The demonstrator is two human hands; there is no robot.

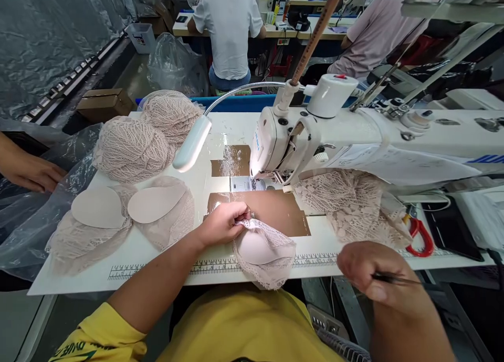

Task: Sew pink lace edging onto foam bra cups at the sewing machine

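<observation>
My left hand (225,223) is closed in a pinch on the lace edge of a pale pink bra cup (262,249). The cup lies near the table's front edge, over the printed ruler, and its lace border droops past that edge. Out to the right, my right hand (380,273) is closed around a thin dark tool (397,279); most of the tool is hidden by the fingers, so its kind is unclear. The white sewing machine (271,141) stands just beyond the cup, its needle area (255,183) apart from both hands.
Two lace pieces with foam cups (98,208) lie at left, below heaped lace bundles (134,149). More lace (354,199) rests under the machine arm, beside red-handled scissors (420,237). Another person's hand (37,168) touches clear plastic at far left. A lamp (192,144) overhangs the table.
</observation>
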